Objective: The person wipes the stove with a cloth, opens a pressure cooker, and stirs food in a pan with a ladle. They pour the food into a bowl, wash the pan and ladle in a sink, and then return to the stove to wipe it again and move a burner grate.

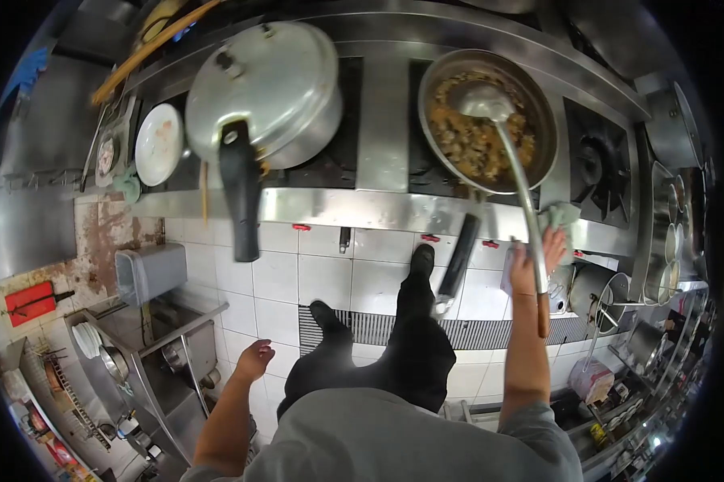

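My right hand (532, 261) is at the stove's front edge, fingers stretched up against the lower part of a grey-green cloth (560, 215). A metal ladle (519, 165) with a wooden grip passes over this hand and partly hides it. The ladle's bowl rests in a frying pan (548, 153) of chopped food in orange-brown sauce (468, 145). The pan's black handle juts out over the floor. Low on the left, my left hand (255, 359) hangs away from everything, its fingers loosely curled around nothing.
A large lidded pressure cooker (298, 88) stands left of the pan, its black handle jutting past the stove edge. Farther left is a white plate (159, 146). An unused burner (593, 165) lies to the right. A grey bin (151, 275) and a steel sink unit (185, 321) stand at left.
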`<state>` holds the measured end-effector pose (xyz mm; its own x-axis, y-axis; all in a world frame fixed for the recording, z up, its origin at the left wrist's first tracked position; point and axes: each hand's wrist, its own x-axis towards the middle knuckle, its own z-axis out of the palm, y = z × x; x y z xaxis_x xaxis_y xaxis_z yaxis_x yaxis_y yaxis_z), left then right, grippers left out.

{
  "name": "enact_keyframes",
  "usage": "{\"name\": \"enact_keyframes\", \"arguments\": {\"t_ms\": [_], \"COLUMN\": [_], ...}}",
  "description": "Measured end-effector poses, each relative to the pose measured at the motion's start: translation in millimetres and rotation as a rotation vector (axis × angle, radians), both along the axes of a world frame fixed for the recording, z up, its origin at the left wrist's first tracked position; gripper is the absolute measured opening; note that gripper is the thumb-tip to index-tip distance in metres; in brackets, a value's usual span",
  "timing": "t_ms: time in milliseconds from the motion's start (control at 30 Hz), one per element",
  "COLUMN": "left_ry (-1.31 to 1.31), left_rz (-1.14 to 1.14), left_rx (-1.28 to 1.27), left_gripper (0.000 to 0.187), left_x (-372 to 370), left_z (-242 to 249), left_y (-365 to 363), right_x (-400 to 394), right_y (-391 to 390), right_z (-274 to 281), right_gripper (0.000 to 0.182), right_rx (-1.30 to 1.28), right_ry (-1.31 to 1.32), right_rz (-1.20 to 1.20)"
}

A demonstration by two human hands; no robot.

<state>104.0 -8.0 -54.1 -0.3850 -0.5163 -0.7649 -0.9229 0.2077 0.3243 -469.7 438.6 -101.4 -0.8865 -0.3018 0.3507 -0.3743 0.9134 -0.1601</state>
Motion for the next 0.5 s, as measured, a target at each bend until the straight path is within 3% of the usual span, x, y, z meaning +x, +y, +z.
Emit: {"name": "enact_keyframes", "arguments": {"t_ms": [67, 100, 133, 167, 233, 333, 433, 500], "left_ry": [0.053, 0.069, 0.087, 0.103, 0.079, 0.070, 0.040, 0.036], "left_rz": [0.084, 0.111, 0.140, 0.171, 0.216, 0.300, 0.200, 0.126], "left_rx": [0.033, 0.012, -0.010, -0.034, -0.089, -0.085, -0.125, -0.120], "left_gripper": [0.041, 0.042, 0.042, 0.043, 0.045, 0.044, 0.043, 0.043], "left_x": [45, 67, 90, 112, 142, 220, 305, 349], "left_z": [-13, -13, -13, -11, 6, 10, -11, -23], "left_y": [-5, -6, -6, -5, -1, 12, 28, 38], "right_x": [45, 59, 89, 109, 149, 197, 238, 258], "right_y": [-75, -100, -150, -190, -269, -378, -466, -504], "right_z": [6, -17, 2, 6, 29, 39, 36, 48], "right_gripper": [0.090, 0.095, 0.094, 0.093, 0.096, 0.100, 0.098, 0.095], "right_rx": [-0.054, 0.067, -0.029, -0.281, -0.025, 0.030, -0.109, -0.013], "right_ry": [-0.138, -0.052, -0.064, -0.166, -0.285, -0.379, -0.440, -0.399], "right_rz": [0.036, 0.102, 0.168, 0.268, 0.275, 0.465, 0.728, 0.825]}}
